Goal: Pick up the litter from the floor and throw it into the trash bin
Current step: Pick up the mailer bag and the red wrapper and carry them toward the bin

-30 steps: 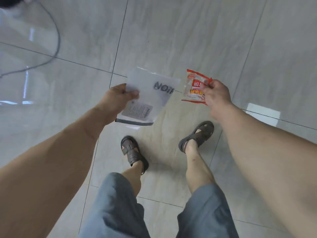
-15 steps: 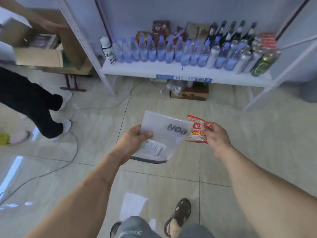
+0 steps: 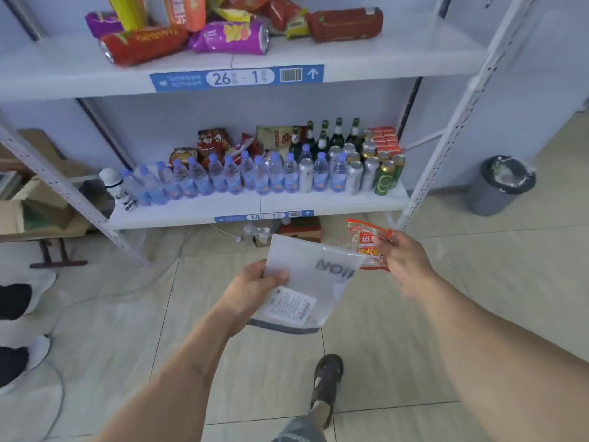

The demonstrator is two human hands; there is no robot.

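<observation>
Thin plastic bag (image 3: 307,282) and snack wrapper (image 3: 366,242), pinched by left hand (image 3: 251,290) and right hand (image 3: 403,260), could be fluttered past the trash bin (image 3: 502,186).

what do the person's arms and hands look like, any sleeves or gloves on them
Both arms are bare from the bottom edge of the picture to the wrist: no sleeves, gloves, watch, bracelet or rings show on the left hand or the right hand. The forearms look broad through the wide-angle lens. No markings or cables on either arm.
</observation>
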